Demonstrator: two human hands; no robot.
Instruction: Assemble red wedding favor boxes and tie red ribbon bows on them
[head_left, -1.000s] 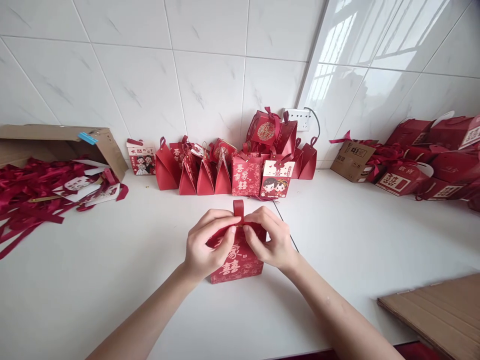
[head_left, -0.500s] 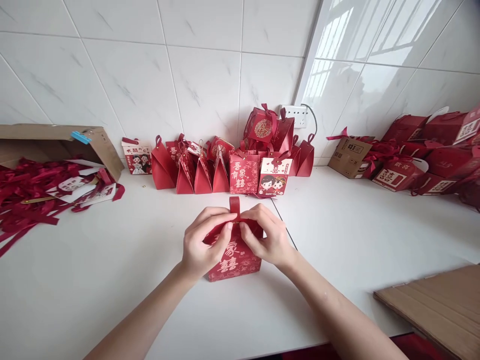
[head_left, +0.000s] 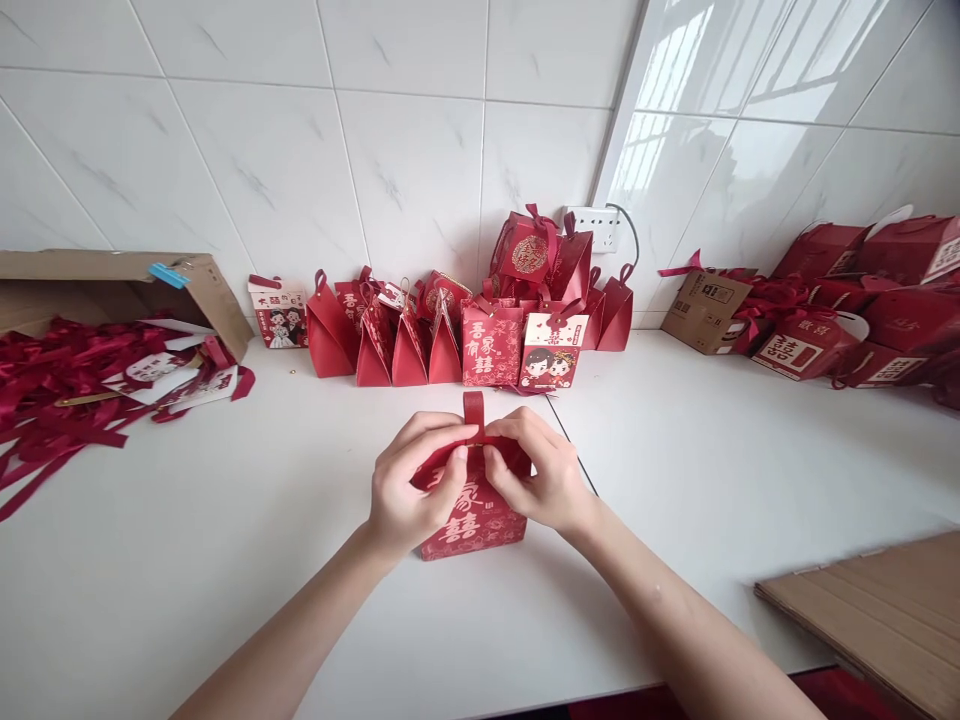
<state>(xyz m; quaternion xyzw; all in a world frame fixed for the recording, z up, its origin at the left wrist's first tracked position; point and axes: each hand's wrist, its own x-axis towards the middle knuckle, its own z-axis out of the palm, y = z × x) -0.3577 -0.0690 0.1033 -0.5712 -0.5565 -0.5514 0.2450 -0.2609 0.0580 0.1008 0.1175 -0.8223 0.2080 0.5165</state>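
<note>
Well, left hand (head_left: 416,480) and right hand (head_left: 544,470) pinching top edge of red box (head_left: 487,520), one grip either side of upright loop (head_left: 473,406); box on bench (head_left: 225,510).

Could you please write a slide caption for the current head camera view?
Left hand and right hand pinch the top of a red printed box on a white table.

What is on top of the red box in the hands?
A red loop stands up from the red box; the left hand and right hand hide much of its upper part.
</note>
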